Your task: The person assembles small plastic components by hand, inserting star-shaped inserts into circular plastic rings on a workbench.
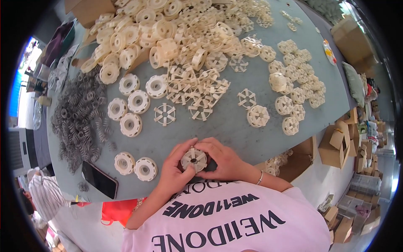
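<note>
Between my two hands, at the table's near edge, is a round cream plastic spoked wheel part. My left hand grips its left side, the thumb pressed on its face. My right hand is wrapped round its right side, fingers curled. To the left lie two white plastic rings with coil springs inside, and farther up several more such rings. Beyond my hands a flat spoked disc lies alone, near a heap of small spoked pieces. An assembled round part sits to the right.
Loose grey coil springs are piled at the left, beside a dark phone. Cream plastic rings heap across the far side. Several assembled parts cluster at the right. A cardboard box holding parts stands below the table's right edge.
</note>
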Available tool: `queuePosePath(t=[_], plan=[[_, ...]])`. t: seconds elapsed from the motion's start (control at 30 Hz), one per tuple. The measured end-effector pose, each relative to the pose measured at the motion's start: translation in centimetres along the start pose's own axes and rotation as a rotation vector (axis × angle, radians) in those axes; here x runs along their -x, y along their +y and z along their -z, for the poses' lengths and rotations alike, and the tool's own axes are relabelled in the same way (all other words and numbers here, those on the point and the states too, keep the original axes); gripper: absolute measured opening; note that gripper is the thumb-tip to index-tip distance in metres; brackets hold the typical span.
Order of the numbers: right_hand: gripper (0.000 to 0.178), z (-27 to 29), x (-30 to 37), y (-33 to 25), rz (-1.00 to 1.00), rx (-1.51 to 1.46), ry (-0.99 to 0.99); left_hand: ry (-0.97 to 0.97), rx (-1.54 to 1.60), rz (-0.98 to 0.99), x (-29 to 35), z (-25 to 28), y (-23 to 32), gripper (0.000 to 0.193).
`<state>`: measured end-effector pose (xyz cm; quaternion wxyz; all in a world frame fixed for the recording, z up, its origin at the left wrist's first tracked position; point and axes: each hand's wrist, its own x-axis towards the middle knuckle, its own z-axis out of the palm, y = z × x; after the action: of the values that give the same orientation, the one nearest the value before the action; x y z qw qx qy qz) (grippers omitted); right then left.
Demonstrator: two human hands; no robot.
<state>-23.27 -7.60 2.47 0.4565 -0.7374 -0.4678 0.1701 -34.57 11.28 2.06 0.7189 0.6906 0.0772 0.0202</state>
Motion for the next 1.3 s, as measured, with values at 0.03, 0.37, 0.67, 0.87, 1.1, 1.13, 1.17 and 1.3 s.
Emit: queuePosePath(t=[0.03, 0.37, 0.67, 0.87, 1.1, 1.13, 1.17, 1.3], plan=[[0.074, 0.2, 0.4, -0.1, 0.000, 0.011, 0.014, -0.021, -0.045, 0.011, -0.1, 0.0, 0.0, 0.073], [0.073, 10.3, 2.6, 3.7, -0.109, 0.740, 0.656, -0.077, 0.159, 0.100, 0.1, -0.6, 0.5, 0.056], [0.073, 12.7, 5.2, 5.8, -0.295, 0.669, 0.872, 0.080, -0.494, -0.351, 2.9, 2.1, 2.2, 0.038], [0.074, 22.6, 4.9, 9.7, -0.445, 0.846, 0.970, 0.517, -0.797, -0.188, 8.5, 5.3, 2.7, 0.040], [0.061, 14.7, -0.5, 5.1, -0.297, 0.513, 0.524, 0.701, -1.006, -0.104, 10.3, 5.7, -0.6, 0.074], [0.059, 13.5, -1.1, 5.4, -0.238, 0.541, 0.460, 0.702, -0.981, -0.073, 9.9, 5.5, -0.7, 0.079], [0.058, 12.6, -1.6, 5.7, -0.174, 0.567, 0.392, 0.708, -0.955, -0.040, 9.7, 5.2, -0.7, 0.083], [0.058, 8.8, -1.0, 3.8, -0.243, 0.440, 0.264, 0.649, -0.924, -0.028, 9.3, 4.4, -0.2, 0.078]])
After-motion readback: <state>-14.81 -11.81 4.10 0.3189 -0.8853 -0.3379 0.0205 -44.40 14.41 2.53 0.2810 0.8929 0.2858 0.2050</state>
